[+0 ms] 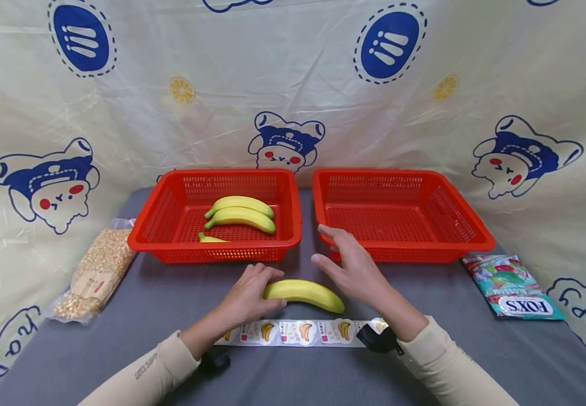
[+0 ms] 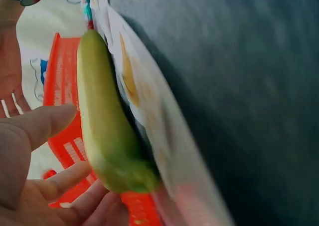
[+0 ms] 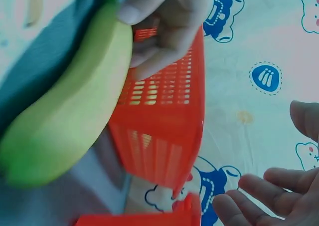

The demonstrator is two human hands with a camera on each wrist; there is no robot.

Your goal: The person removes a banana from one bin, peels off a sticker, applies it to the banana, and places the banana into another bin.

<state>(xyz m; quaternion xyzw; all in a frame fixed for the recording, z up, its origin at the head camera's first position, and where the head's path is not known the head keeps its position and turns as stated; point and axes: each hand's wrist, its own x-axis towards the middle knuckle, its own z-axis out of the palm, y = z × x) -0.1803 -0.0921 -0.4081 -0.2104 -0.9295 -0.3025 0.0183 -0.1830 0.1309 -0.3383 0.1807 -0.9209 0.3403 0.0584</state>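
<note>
A single yellow banana (image 1: pixel 305 293) lies on the grey cloth between my hands, its stem end to the left. At that end my left hand (image 1: pixel 250 296) has its thumb and fingers spread apart around the tip. The left wrist view shows the thumb beside the banana (image 2: pixel 102 111) and the fingers close to its stem. My right hand (image 1: pixel 356 270) hovers right of the banana, near the front of the right basket, fingers extended and holding nothing. In front of the banana runs a strip of stickers (image 1: pixel 298 332) printed with bananas, partly covered by both wrists.
Three bananas (image 1: pixel 239 217) lie in the red left basket (image 1: pixel 163 246); the front wall partly hides one. Beside it stands a red right basket (image 1: pixel 404 246). A bag of pale kernels (image 1: pixel 95 270) lies at far left, a FOX'S packet (image 1: pixel 516 287) at far right.
</note>
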